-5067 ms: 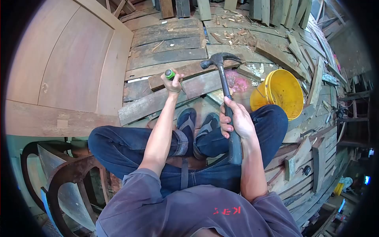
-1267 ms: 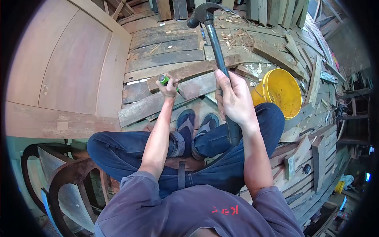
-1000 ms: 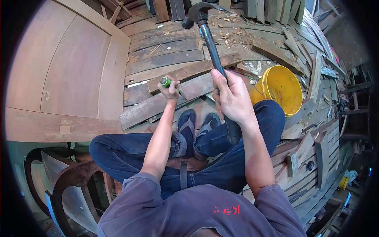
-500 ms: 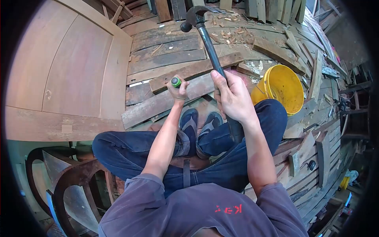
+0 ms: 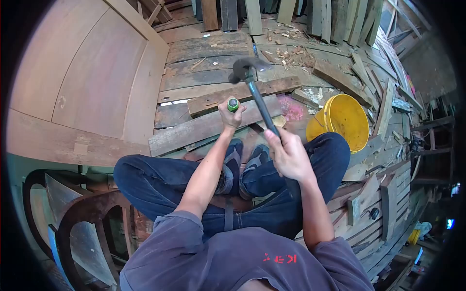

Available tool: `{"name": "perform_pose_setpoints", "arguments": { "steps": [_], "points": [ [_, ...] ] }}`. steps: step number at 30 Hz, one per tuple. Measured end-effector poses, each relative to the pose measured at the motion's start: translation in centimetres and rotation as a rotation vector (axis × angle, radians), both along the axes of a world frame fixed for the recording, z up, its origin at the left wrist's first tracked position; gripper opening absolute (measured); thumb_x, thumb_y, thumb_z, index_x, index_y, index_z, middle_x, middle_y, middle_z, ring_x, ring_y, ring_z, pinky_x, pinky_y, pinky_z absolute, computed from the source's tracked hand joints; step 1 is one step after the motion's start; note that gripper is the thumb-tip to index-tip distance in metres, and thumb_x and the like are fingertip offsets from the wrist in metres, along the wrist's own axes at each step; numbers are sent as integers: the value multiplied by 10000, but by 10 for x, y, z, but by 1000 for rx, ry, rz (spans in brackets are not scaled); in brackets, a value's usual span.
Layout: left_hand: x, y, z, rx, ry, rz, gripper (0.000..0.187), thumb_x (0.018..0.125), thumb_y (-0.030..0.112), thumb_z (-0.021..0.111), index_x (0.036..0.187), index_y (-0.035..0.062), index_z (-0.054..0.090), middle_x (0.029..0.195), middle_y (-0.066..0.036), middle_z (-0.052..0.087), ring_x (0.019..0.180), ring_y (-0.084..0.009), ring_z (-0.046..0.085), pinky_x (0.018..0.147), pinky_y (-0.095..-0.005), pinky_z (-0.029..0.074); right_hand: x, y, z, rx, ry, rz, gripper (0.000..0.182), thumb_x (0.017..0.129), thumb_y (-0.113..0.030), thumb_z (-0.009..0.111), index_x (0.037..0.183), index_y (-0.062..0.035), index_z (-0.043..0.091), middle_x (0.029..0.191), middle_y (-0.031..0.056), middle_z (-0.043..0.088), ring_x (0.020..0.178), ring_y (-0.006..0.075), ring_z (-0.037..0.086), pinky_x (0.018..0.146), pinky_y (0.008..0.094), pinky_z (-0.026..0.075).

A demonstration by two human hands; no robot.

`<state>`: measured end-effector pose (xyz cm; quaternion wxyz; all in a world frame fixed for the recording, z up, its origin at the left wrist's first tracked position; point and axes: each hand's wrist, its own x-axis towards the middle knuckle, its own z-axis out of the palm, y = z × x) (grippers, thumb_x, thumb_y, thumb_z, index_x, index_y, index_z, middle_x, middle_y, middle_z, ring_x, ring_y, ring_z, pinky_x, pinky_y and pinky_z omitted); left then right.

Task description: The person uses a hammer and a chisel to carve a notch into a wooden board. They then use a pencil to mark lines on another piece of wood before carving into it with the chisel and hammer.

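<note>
My right hand (image 5: 292,156) is wrapped round the dark handle of a claw hammer (image 5: 261,103). Its head is raised in front of me, slightly blurred, above and to the right of my left hand. My left hand (image 5: 230,117) is closed round the green handle of what looks like a chisel (image 5: 233,104), seen from its butt end. The fist hides the rest of that tool. Below it, a weathered plank (image 5: 204,125) lies across the floor in front of my shoes, with a darker beam (image 5: 213,103) just beyond.
To the right of the planks stands a yellow bucket (image 5: 345,121). A large wooden panel (image 5: 104,72) is on the left, with a dark curved chair frame (image 5: 92,213) below it. Wood chips (image 5: 291,53) and offcuts litter the floorboards; upright boards (image 5: 340,22) line the back.
The hammer head has come down, nearer the left hand. My left hand has shifted right and slightly down with the green-handled tool. The view has tilted slightly.
</note>
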<state>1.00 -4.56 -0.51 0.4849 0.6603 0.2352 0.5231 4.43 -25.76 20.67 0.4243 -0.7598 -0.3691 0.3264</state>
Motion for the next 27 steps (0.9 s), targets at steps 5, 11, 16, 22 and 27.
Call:
{"name": "perform_pose_setpoints", "arguments": {
  "steps": [5, 11, 16, 22, 27],
  "points": [
    [1, -1, 2, -9, -2, -6, 159, 678, 90, 705, 646, 5, 574, 546, -92, 596, 495, -173, 572, 506, -327, 442, -7, -3, -10, -155, -36, 27, 408, 1023, -339, 503, 849, 25, 563, 581, 185, 499, 518, 272, 535, 543, 419, 422],
    [3, -2, 3, 34, 40, 22, 154, 663, 95, 720, 700, -8, 612, 601, -126, 623, 520, -227, 597, 534, -349, 464, -8, 2, -2, -258, 19, 31, 423, 1040, -350, 471, 827, 8, 547, 523, 125, 526, 410, 225, 564, 440, 401, 438],
    [0, -4, 10, -1, 73, 0, 166, 659, 95, 732, 701, 5, 599, 591, -132, 589, 521, -242, 593, 536, -352, 455, -9, 3, 6, -211, -6, 1, 409, 1038, -338, 487, 846, 16, 557, 524, 101, 534, 424, 175, 532, 445, 365, 424],
    [0, -4, 15, 26, 35, -3, 179, 673, 97, 721, 656, 23, 558, 573, -119, 561, 519, -252, 589, 532, -352, 444, -15, 8, 43, 205, -70, -120, 305, 1026, -250, 533, 882, 18, 541, 525, 117, 507, 457, 175, 526, 455, 341, 401],
    [-1, -2, 13, 36, 27, 2, 196, 665, 112, 722, 656, 28, 546, 578, -126, 555, 525, -273, 594, 529, -362, 440, -20, 5, -12, 71, -488, 4, 337, 1033, -284, 503, 899, 25, 521, 538, 170, 538, 475, 265, 629, 424, 393, 419]
  ]
}}
